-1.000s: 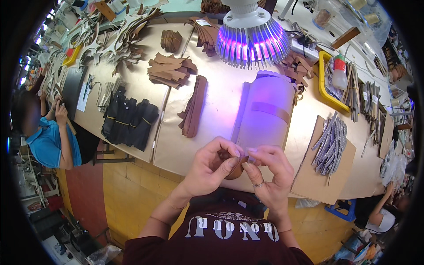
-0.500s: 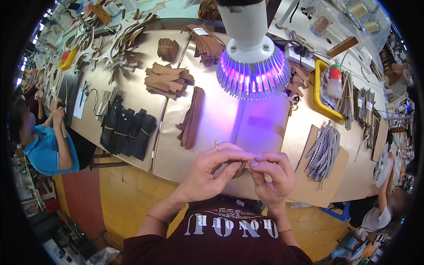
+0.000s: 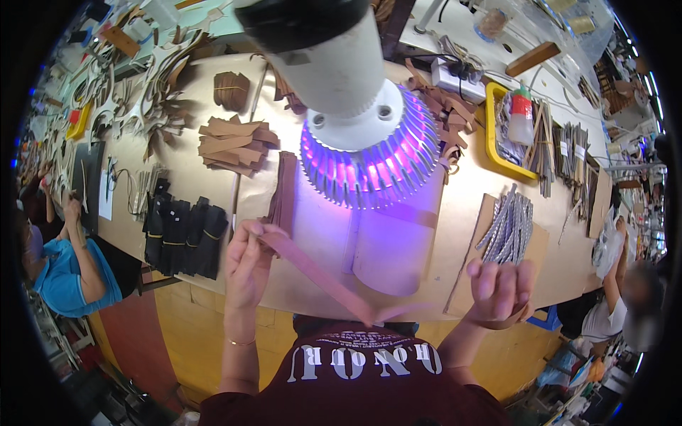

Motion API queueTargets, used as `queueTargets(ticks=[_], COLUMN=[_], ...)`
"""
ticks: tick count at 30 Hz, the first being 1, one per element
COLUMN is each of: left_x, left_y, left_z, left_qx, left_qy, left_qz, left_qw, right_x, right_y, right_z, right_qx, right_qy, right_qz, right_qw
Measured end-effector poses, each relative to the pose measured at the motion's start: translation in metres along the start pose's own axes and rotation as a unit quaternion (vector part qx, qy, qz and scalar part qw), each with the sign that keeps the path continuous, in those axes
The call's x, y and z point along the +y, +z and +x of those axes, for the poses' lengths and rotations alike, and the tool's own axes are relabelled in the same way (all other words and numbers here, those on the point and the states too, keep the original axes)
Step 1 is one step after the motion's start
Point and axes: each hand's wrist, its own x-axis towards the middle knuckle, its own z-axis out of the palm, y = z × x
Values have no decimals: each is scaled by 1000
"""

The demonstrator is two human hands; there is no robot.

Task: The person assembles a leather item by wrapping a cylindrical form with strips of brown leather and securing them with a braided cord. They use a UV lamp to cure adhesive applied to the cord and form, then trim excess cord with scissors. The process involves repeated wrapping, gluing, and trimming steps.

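Observation:
My left hand is raised at the table's near edge, its fingers pinching one end of a reddish-brown leather strip. From there the strip slants down to the right, folds in front of my shirt and blurs away towards the right. My right hand is held off to the right, fingers curled and slightly smeared by motion. A brown edge shows below its palm, but I cannot tell whether it belongs to the same strip. Above the table between my hands hangs a finned lamp glowing purple.
Stacks of brown strips, bundled black pieces and a brown strip pile lie left. Silvery braided strips rest on cardboard at right, near a yellow tray with a red-and-white bottle. A person in blue sits left.
My hands were together at the middle, working on a small brown piece. They have spread far apart, the left one drawing out the strip. The lamp appears lower and further left in view.

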Motion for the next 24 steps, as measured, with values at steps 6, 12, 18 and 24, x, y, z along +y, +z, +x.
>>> queueTargets(ticks=[6,12,18,24], left_x=[13,22,22,-2], left_y=[0,49,104,119], left_z=[-6,-2,10,9], left_qx=[-178,-52,-176,-163], left_qy=[-94,26,4,-10], left_qz=[522,718,374,307], left_qw=[829,694,911,937], right_x=[-7,3,32,31], right_y=[-5,11,23,47], right_z=[-1,5,15,18], right_qx=[24,69,101,178], right_qy=[64,278,374,368], right_qz=[-61,-95,-32,-190], right_qw=[996,953,921,893])
